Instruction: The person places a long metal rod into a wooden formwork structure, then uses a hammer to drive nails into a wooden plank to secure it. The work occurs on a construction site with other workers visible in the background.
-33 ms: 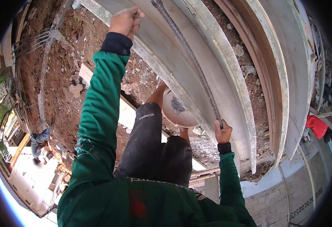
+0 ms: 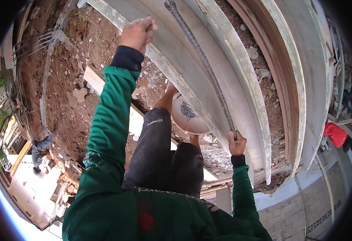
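Since the R hand (image 2: 237, 145) has its fingers wrapped round the near end of the ribbed dark bar (image 2: 203, 58), getting hold of it looks done; what's left can't be judged, as no finished result shows. From that hand, at approx. 4 o'clock in view, the bar runs toward 11 o'clock along the grey trough-shaped panel (image 2: 240, 116), its far tip well away from those fingers; can't tell whether it touches the panel or hangs just over it. The L hand (image 2: 135, 34), at 11 o'clock, is off the bar, w/ the far tip btwn 1 and 2 o'clock of it; its fingers are curled, but can't tell if they pinch anything. Pale bowl (image 2: 200, 127) w/ a heap of thin dark pieces (image 2: 188, 111) (nails or wire, unclear) sits at 10 o'clock of the R hand, touched by neither hand.
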Available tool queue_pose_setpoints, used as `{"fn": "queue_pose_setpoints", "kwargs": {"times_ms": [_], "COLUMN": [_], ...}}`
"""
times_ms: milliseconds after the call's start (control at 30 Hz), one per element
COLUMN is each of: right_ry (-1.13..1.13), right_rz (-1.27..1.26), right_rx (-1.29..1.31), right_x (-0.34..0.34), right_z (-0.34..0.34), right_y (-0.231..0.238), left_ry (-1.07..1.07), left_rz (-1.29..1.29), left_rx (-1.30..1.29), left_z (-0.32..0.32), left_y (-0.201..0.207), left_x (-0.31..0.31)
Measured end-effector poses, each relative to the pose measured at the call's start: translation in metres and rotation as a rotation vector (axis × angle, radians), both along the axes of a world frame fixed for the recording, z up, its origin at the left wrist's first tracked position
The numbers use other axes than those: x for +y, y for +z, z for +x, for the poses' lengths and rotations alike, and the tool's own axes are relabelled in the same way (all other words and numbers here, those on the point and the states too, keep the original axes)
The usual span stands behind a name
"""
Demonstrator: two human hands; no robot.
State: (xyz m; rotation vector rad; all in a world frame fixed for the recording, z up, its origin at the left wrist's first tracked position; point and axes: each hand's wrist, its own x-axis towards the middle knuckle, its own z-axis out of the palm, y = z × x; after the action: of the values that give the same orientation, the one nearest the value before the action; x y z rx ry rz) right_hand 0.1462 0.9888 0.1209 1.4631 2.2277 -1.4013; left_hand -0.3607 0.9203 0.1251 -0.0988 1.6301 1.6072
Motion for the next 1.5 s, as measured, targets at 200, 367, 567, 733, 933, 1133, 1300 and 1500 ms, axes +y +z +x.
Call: {"fn": "queue_pose_setpoints", "kwargs": {"times_ms": [200, 367, 567, 733, 933, 1133, 1300, 1500], "right_ry": [-0.035, -0.103, -0.108, -0.118, -0.109, -0.146, -0.147, -0.231], "right_rz": [0.001, 0.006, 0.004, 0.051, 0.034, 0.007, -0.022, -0.079], "right_rx": [-0.092, -0.071, -0.065, -0.080, -0.186, -0.292, -0.240, -0.231], "right_x": [-0.027, -0.056, -0.101, -0.146, -0.186, -0.204, -0.209, -0.207], "right_z": [0.106, 0.172, 0.247, 0.311, 0.338, 0.293, 0.207, 0.088], "right_y": [0.058, 0.092, 0.123, 0.142, 0.164, 0.208, 0.220, 0.235], "left_ry": [-0.131, -0.023, -0.324, -0.267, 0.090, 0.046, -0.032, -0.262], "left_rz": [-0.249, -0.419, -0.839, -0.268, -0.103, 0.253, 0.339, 0.060], "left_rx": [-0.375, -0.632, -0.279, -0.425, -0.487, -0.640, -0.755, -0.709], "left_z": [0.233, 0.374, 0.446, 0.456, 0.424, 0.382, 0.353, 0.287], "left_y": [-0.018, -0.073, -0.185, -0.154, -0.044, -0.105, -0.131, -0.038], "left_x": [-0.096, -0.135, -0.193, -0.214, -0.212, -0.216, -0.231, -0.174]}}
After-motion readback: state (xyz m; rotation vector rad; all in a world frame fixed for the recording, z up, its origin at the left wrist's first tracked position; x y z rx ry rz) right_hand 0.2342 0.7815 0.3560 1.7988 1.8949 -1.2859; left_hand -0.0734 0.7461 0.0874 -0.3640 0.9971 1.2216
